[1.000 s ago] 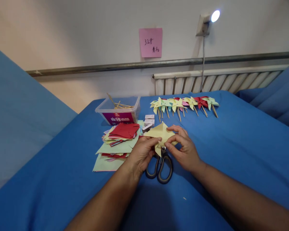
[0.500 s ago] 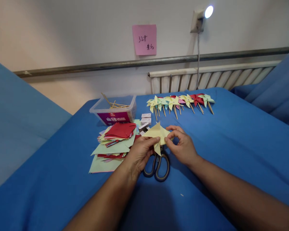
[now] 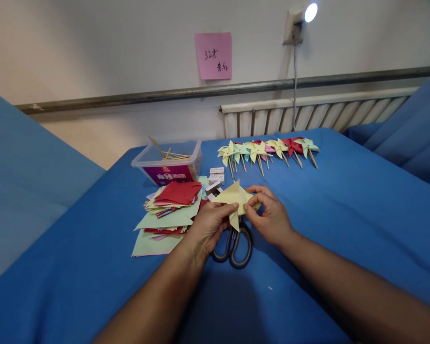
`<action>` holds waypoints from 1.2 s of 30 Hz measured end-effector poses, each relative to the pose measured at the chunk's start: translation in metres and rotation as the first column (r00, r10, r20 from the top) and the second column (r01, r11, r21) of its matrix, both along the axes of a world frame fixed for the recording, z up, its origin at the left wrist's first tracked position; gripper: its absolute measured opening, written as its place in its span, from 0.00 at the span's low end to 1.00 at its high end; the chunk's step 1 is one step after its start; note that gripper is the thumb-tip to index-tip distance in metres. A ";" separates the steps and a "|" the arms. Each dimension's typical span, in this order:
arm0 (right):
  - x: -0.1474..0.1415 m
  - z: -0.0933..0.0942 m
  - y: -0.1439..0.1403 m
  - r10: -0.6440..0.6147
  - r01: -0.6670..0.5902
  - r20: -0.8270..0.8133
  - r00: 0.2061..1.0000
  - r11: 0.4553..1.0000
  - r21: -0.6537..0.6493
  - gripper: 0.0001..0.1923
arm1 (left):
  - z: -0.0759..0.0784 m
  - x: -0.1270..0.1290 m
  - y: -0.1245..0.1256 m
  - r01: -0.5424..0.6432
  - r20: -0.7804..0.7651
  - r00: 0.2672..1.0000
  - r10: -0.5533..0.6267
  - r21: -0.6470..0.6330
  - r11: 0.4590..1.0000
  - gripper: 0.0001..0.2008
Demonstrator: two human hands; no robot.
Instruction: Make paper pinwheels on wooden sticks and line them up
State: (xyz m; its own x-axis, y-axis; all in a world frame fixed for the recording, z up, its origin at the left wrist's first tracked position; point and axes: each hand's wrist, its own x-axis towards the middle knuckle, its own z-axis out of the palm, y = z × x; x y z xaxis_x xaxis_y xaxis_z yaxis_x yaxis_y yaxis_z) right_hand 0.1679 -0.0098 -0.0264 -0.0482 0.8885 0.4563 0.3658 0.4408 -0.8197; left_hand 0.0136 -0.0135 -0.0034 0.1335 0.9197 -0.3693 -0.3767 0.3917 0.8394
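A pale yellow paper pinwheel is held between my two hands, above the blue cloth. My left hand grips it from the left, its thumb pressed on the middle and its fingers underneath. On the right side, my right hand pinches a corner of the paper between thumb and fingers. No stick shows on this pinwheel; its underside is hidden. Black-handled scissors lie just beneath it, their blades covered by the paper and my left hand.
Stacked coloured paper lies at left, before a clear plastic box with wooden sticks. Small white boxes and a stapler-like dark item sit behind my hands. Several finished pinwheels line the table's back edge, near a radiator.
My hands and the yellow pinwheel keep nearly the same pose; a little more yellow paper shows past my right fingers. The view has shifted slightly.
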 end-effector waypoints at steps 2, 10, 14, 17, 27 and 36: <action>0.000 0.000 0.000 0.008 -0.008 0.000 1.000 1.000 0.000 0.04 | 0.000 0.000 0.000 0.003 -0.002 1.000 -0.003 -0.001 1.000 0.14; 0.000 -0.001 0.000 0.006 -0.006 0.000 1.000 1.000 0.000 0.04 | 0.001 0.001 0.000 0.006 0.002 1.000 -0.006 -0.001 1.000 0.13; 0.000 -0.001 0.000 0.005 -0.005 -0.008 1.000 1.000 -0.006 0.05 | 0.001 0.002 -0.001 0.009 -0.007 1.000 -0.009 0.004 1.000 0.14; 0.000 -0.001 0.001 0.015 -0.015 -0.010 1.000 1.000 -0.013 0.05 | 0.001 0.001 0.000 0.004 -0.013 1.000 -0.004 0.006 1.000 0.13; 0.000 -0.003 0.000 0.047 -0.057 -0.143 0.989 0.996 -0.066 0.05 | 0.004 0.001 0.000 0.008 -0.122 0.993 -0.005 0.027 1.000 0.11; 0.024 0.005 0.023 0.072 -0.306 -0.552 0.831 0.887 -0.345 0.21 | 0.025 -0.007 -0.005 0.177 -0.315 0.941 -0.124 0.144 0.974 0.19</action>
State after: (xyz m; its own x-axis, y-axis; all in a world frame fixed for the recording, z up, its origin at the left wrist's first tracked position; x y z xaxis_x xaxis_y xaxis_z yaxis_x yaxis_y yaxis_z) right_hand 0.1920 0.0127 -0.0211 -0.1000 0.9928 0.0666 -0.2119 0.0441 -0.9763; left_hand 0.0062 -0.0181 0.0214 0.1816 0.9493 -0.2565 -0.0431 0.2682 0.9624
